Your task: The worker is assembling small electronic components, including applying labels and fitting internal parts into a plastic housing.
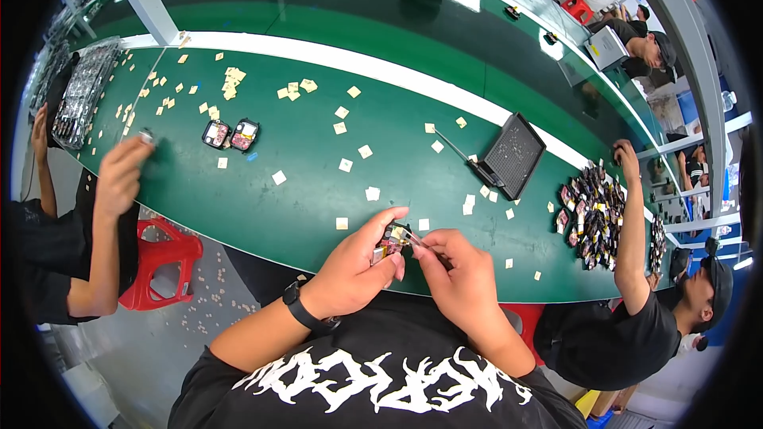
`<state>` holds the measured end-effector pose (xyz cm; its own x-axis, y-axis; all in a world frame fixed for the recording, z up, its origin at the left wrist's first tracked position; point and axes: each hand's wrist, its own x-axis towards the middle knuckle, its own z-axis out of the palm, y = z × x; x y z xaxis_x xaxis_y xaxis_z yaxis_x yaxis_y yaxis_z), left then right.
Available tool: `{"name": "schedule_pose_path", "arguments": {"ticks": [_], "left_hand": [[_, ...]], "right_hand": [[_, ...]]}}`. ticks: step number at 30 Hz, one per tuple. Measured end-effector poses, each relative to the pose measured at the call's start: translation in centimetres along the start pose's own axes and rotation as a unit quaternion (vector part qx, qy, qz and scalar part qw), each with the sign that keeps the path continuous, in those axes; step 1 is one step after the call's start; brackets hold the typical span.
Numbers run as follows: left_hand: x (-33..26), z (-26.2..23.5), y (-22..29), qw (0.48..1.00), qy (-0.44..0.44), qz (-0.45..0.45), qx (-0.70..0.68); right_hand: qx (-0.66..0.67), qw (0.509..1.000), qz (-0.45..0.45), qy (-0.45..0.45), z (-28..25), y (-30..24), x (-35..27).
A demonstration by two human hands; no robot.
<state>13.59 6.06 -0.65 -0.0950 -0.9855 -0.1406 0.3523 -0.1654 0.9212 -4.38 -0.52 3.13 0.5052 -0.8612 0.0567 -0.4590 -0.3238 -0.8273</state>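
Note:
Close to the near edge of the green bench, my left hand (350,276) grips a small black-cased device (389,245) with pinkish-red parts and a yellowish patch on it. Thumb and fingers close round its sides. My right hand (463,276) pinches thin metal tweezers (414,238), whose tip meets the device's upper right side; the exact contact is too small to make out. Farther left on the bench lie two similar open black devices, one (215,134) beside the other (245,134).
Cream paper squares (346,165) are scattered over the green bench (306,139). A black tray (520,151) with a thin rod beside it stands right of centre. A heap of dark devices (590,218) lies farther right. Co-workers' hands reach in at left (121,175) and right (628,160).

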Motion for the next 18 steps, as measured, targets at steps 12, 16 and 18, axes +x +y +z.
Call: {"name": "schedule_pose_path", "arguments": {"ticks": [12,16,18], "left_hand": [[0.5,-0.8,0.2,0.988,-0.091,-0.052,-0.112],[0.9,-1.7,-1.1,0.968,-0.147,-0.038,-0.199],[1.0,-1.8,-1.0,0.956,-0.158,-0.051,-0.241]], "right_hand": [[0.117,0.988,-0.024,-0.095,-0.5,-0.3,0.7],[-0.051,0.985,-0.126,-0.108,-0.5,-0.3,1.1],[-0.085,0.981,-0.136,-0.11,-0.4,-0.2,1.2]]}}
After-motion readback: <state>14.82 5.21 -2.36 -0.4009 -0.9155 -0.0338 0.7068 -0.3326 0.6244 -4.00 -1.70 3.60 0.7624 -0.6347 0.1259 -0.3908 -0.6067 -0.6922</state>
